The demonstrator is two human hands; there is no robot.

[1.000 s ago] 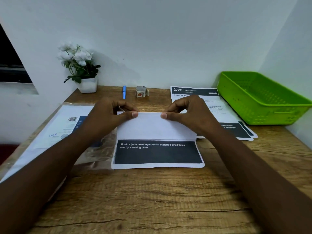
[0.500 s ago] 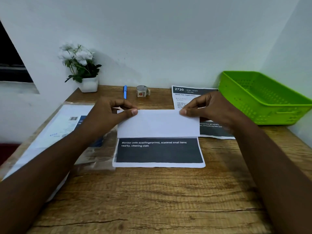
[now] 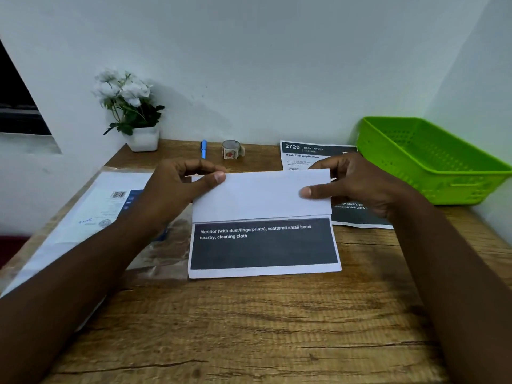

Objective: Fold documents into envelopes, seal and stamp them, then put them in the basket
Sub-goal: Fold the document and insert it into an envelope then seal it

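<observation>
Both hands' fingers [image 3: 213,180] pinch the folded document [image 3: 260,217], hiding part of the sheet behind [image 3: 310,156].

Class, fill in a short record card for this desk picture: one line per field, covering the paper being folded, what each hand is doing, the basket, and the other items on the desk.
Folded sheet: white printed paper, top part folded down, dark text panel showing below
Left hand: pinches the fold's upper left corner
Right hand: thumb presses the flap's right end
Basket: green plastic basket, far right, nothing visible inside
Behind: blue pen, tape roll, white potted flowers
Right: another printed sheet
Left: plastic-wrapped packet
</observation>
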